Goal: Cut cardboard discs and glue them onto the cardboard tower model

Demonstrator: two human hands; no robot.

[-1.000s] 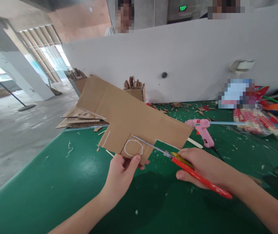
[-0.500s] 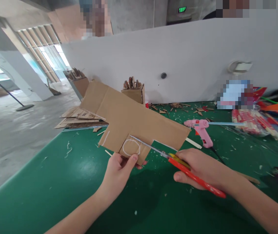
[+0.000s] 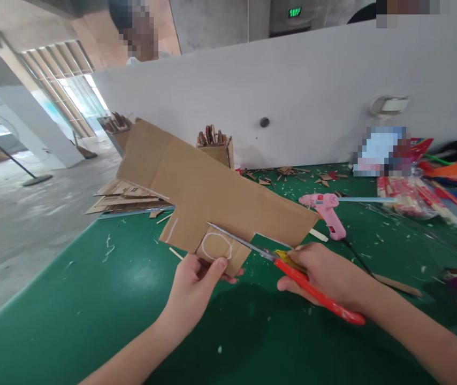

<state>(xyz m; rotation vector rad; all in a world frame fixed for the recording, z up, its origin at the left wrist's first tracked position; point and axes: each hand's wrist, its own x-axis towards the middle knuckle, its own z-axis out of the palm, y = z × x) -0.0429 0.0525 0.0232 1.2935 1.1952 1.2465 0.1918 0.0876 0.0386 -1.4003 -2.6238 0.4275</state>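
Note:
Between the thumb and fingers of my left hand [image 3: 198,275] is the lower edge of a large, irregular piece of brown cardboard [image 3: 208,182]. A white circle is drawn on its lower flap, just above my thumb. My right hand [image 3: 320,272] is closed around the red and yellow handles of a pair of scissors [image 3: 304,283]. Their blades run up and left across the cardboard beside the circle, along the top of the flap. How far the lower blade reaches behind the cardboard is hidden.
A pink glue gun [image 3: 328,211] lies right of the cardboard on the green table [image 3: 124,310]. Behind stand a box of cardboard strips [image 3: 216,149] and a white partition [image 3: 301,96]. Stacked cardboard [image 3: 120,198] is at left, bagged sticks [image 3: 409,198] at right. A person is beyond the partition.
The cardboard's upper left part has swung slightly left and up. The scissors look a little more closed on it, and my view has shifted slightly.

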